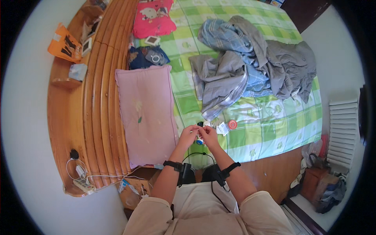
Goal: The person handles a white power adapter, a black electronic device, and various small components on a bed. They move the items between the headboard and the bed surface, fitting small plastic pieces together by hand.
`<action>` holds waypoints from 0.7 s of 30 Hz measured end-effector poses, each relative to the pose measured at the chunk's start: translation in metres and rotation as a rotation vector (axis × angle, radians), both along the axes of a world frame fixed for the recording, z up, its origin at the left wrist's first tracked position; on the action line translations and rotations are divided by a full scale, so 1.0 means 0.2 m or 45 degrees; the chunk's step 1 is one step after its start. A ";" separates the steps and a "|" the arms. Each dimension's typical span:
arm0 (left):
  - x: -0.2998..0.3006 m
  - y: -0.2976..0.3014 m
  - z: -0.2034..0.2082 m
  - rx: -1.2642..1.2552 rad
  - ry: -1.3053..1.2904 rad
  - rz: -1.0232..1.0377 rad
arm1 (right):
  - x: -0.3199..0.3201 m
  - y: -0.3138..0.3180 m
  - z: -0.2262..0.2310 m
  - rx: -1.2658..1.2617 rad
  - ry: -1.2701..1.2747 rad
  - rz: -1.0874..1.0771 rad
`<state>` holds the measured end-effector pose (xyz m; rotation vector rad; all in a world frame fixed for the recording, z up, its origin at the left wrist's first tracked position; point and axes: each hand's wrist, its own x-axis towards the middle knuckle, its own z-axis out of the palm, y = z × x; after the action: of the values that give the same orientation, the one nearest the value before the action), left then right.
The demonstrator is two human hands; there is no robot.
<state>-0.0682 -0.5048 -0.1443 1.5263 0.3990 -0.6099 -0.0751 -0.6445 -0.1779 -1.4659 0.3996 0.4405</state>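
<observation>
Forearm straps [230, 170]: Black bands carrying boxy devices circle both forearms, nearer the body than the hands; a thin cable [203, 153] arcs between them.
Grip: Left hand [188, 135] and right hand [208, 135] meet above the near part of the bed [258, 145], fingers curled inward and tips nearly together; whether they hold something small cannot be told.
Blue-and-white item [199, 141]: Small and partly hidden, it shows in the gap between the two hands, just below the fingertips.
Black piece [200, 124]: Small and dark, just beyond the fingertips.
White packet [223, 128]: On the green checked cover, just right of the right hand.
Red round lid [232, 125]: Just beside the packet, farther right of the hands.
Pink pillow [156, 90]: Spread to the left of the left hand and reaching beyond it.
Rumpled bedding [231, 78]: Grey and blue plaid, heaped beyond the hands and to their right.
Wooden headboard [94, 125]: Well left of the hands, past the pillow.
Radiator [342, 131]: White, by the wall far to the hands' right.
</observation>
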 end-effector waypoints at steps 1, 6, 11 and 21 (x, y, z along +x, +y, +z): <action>0.01 0.00 0.10 0.000 -0.025 -0.012 | 0.01 -0.02 0.06 0.000 -0.025 -0.012; 0.06 0.00 0.49 0.092 -0.339 0.003 | 0.05 -0.06 0.59 -0.839 -0.520 0.077; 0.08 0.03 0.81 -0.091 -0.409 0.047 | 0.13 -0.02 1.01 -0.800 -1.398 0.127; 0.10 0.12 1.27 -0.279 -0.619 0.049 | 0.21 0.00 1.39 -0.586 -1.277 0.185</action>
<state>-0.0488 -0.4800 0.1106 1.3957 -0.0119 -0.2279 -0.0324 -0.6439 0.1010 -1.9606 -0.4409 -0.3262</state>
